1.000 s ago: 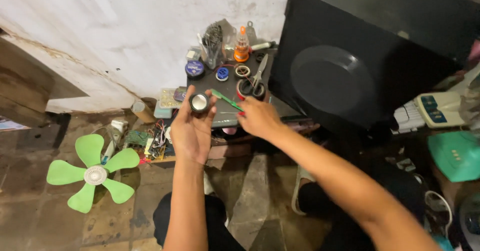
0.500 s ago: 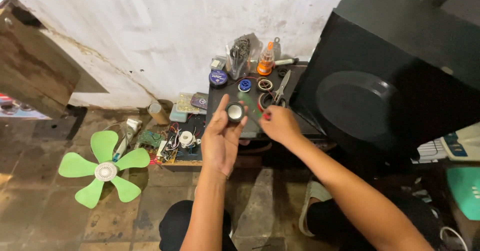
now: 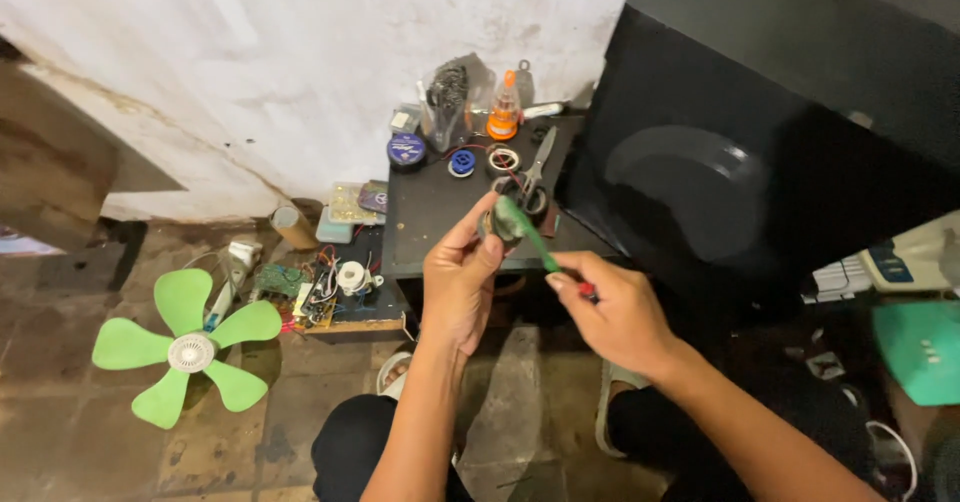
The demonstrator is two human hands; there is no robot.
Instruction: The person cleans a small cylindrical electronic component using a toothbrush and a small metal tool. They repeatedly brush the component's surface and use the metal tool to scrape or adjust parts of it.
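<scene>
- Now, against half a second ago: the small round part (image 3: pixel 503 220) was held face-up alone in the left hand (image 3: pixel 462 280); a green-handled tool (image 3: pixel 535 242) is now laid against it. The right hand (image 3: pixel 615 312) was resting on the low black table (image 3: pixel 430 212) and is now lifted off, close beside the left.
- Left hand: fingers curled, thumb and fingertips pinched round the round part, held above the table's front edge.
- Right hand: closed in a pinch on the tool's lower end, where a bit of red shows.
- Tool long axis: diagonal, from the right hand at lower right up to the round part at upper left. Tip is hidden against the part; exact contact cannot be told.
- Counts: one tool held, one round part, two hands.
- On the table: one pair of scissors (image 3: pixel 535 174), one orange bottle (image 3: pixel 503 112), one blue spool (image 3: pixel 462 162), one round dark tin (image 3: pixel 406 149).
- On the floor, well to the left: one green fan blade (image 3: pixel 190 347), five lobes.
- At right: one large black speaker box (image 3: pixel 760 152), touching the table's side.
</scene>
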